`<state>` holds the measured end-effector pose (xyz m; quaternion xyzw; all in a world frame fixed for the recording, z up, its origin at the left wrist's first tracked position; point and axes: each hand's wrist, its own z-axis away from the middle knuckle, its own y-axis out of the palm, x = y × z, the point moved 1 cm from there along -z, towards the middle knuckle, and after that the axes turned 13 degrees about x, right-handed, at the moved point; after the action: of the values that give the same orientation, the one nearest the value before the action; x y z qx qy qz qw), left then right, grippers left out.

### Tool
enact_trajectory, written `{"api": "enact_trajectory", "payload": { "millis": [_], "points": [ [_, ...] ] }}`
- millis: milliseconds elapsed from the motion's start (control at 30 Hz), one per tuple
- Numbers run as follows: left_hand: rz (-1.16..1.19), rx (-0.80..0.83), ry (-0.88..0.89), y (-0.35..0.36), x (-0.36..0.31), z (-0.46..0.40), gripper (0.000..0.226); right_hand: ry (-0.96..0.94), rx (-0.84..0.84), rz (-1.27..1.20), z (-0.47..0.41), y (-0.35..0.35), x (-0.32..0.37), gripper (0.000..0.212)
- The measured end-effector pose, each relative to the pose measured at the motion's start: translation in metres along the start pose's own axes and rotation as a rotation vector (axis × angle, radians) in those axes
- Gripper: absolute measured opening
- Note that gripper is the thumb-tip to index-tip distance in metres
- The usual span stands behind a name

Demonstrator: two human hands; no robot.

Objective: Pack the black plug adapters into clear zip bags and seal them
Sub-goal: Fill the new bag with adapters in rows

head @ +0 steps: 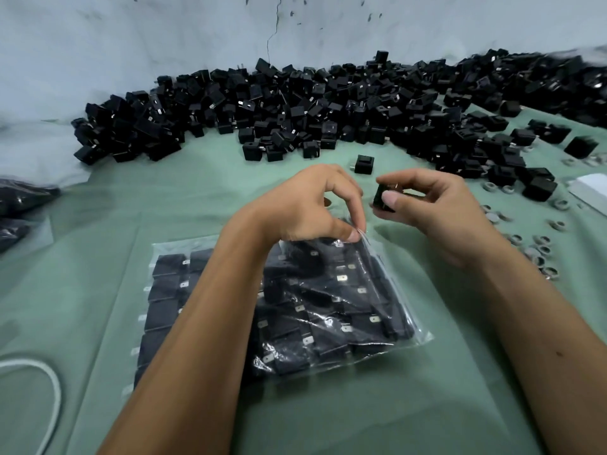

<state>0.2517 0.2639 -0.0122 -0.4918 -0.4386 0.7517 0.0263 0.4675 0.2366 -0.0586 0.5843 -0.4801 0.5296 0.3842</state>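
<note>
While the clear zip bag [295,310] full of black plug adapters lies flat under the left forearm, the left hand [305,205] pinches the bag's upper edge between thumb and fingers. Just beside it, the right hand [433,208] grips one plug adapter [382,199]. Beyond both hands sits a lone adapter [364,164], then the big adapter heap [295,106].
</note>
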Motion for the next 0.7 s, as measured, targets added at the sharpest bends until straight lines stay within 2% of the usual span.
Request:
{"api": "enact_trajectory", "payload": {
  "millis": [100,367,433,533,700],
  "points": [
    [0.002,-0.002,0.015,0.0,-0.001,0.001,0.017,0.002,0.106,0.212,0.001,-0.008,0.004,0.028],
    [-0.027,-0.035,0.064,-0.003,-0.007,0.002,0.015,0.024,0.467,0.143,0.004,0.006,0.002,0.03],
    [-0.026,-0.038,0.064,-0.003,-0.007,0.002,0.015,0.003,0.476,0.263,0.004,0.008,0.003,0.03],
    [-0.023,-0.039,0.057,-0.004,-0.007,0.003,0.015,0.02,0.358,0.419,0.005,0.002,0.002,0.036],
    [-0.014,-0.046,0.048,-0.003,-0.008,0.002,0.015,-0.006,0.397,0.4,0.002,0.012,0.003,0.023]
  ]
}}
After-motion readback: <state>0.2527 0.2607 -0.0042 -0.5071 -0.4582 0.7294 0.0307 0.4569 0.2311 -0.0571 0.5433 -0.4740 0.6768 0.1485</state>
